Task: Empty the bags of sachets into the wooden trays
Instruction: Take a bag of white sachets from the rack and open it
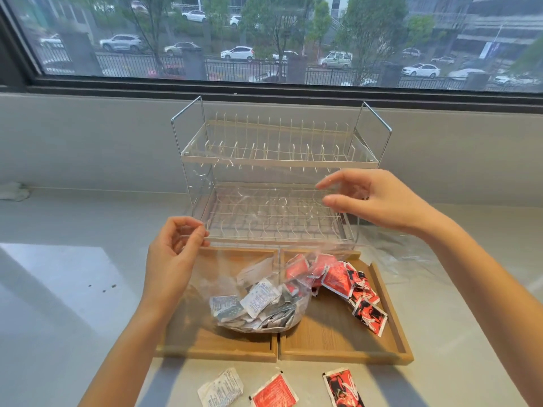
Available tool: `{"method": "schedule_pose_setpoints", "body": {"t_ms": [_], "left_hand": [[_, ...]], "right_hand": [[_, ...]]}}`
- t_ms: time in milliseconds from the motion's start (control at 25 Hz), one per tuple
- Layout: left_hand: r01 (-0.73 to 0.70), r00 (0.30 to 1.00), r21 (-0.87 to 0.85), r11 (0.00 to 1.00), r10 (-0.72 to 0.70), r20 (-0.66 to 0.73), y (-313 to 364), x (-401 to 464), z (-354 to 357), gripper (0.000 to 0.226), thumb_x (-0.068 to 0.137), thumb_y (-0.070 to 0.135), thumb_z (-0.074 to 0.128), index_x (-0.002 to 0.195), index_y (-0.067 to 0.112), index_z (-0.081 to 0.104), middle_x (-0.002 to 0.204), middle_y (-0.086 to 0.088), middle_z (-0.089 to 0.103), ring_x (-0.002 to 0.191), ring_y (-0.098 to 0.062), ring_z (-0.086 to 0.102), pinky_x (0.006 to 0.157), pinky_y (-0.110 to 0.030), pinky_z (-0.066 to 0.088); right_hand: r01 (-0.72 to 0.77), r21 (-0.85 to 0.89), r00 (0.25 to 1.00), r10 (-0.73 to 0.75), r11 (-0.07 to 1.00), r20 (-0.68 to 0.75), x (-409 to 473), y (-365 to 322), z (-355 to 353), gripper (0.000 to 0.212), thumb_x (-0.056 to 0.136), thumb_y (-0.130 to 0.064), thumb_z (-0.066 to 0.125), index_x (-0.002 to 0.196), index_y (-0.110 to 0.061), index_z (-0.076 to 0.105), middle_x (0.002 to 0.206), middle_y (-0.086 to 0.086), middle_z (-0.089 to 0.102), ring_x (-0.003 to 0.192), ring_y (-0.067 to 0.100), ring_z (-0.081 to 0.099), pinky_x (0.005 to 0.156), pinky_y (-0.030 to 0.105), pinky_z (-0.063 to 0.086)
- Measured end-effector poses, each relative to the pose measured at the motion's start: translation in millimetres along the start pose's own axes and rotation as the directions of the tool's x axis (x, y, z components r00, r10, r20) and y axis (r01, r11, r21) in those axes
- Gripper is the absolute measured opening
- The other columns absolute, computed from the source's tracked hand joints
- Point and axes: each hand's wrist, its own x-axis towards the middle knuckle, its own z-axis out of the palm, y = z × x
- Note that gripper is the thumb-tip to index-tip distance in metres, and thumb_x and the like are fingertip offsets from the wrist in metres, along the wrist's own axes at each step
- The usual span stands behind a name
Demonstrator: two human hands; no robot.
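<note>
Your left hand (173, 254) pinches the left edge of the clear plastic bag (249, 218) between thumb and fingertips, while your right hand (379, 198) holds its far right edge with fingers only loosely bent. The bag's bulging bottom, full of white and grey sachets (255, 306), rests on the left wooden tray (211, 345), overlapping the divider. Red sachets (352, 286) lie heaped in the right wooden tray (393, 345); three loose sachets (274, 390) lie on the counter (73, 304) in front.

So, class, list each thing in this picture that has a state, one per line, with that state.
Left hand: pinching the bag's rim.
Right hand: fingers at the rim, grip unclear.
Clear bag: held open, white sachets inside.
Wooden trays: right one holds red sachets.
Dish rack: upright, empty.
</note>
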Motion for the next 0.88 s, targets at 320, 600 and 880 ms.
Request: {"method": "schedule_pose_setpoints", "body": {"t_ms": [320, 600, 880], "left_hand": [[-0.012, 0.997, 0.017, 1.000, 0.014, -0.074, 1, 4, 0, 0.018, 0.087, 0.010, 0.051, 0.079, 0.026, 0.050, 0.078, 0.004, 0.061, 0.062, 0.007, 0.060, 0.056, -0.005, 0.046], [-0.188, 0.978, 0.023, 0.982, 0.190, -0.088, 34, 12, -12, 0.025, 0.090, 0.012, 0.048, 0.077, 0.033, 0.048, 0.065, 0.021, 0.064, 0.061, 0.000, 0.060, 0.047, -0.011, 0.042], [-0.076, 0.997, 0.014, 0.997, 0.076, -0.029, 14, 20, -5, 0.022, 0.094, 0.015, 0.040, 0.077, 0.028, 0.045, 0.055, 0.013, 0.064, 0.052, -0.001, 0.057, 0.038, -0.012, 0.035]], "right_hand": [[0.032, 0.179, 0.947, 0.028, 0.983, -0.320, -4, 18, -2, 0.013, 0.079, -0.015, 0.065, 0.082, -0.027, 0.066, 0.076, -0.009, 0.070, 0.069, 0.000, 0.066, 0.069, 0.010, 0.051], [0.225, 0.324, 0.873, -0.043, 0.919, -0.485, 5, -25, -27, 0.008, 0.082, -0.011, 0.062, 0.083, -0.017, 0.067, 0.061, -0.018, 0.069, 0.060, 0.000, 0.062, 0.057, 0.010, 0.046], [0.074, 0.392, 0.895, 0.112, 0.917, -0.432, 19, -15, -10, 0.008, 0.084, -0.019, 0.060, 0.082, -0.023, 0.067, 0.063, -0.012, 0.067, 0.058, -0.002, 0.058, 0.054, 0.012, 0.044]]}}
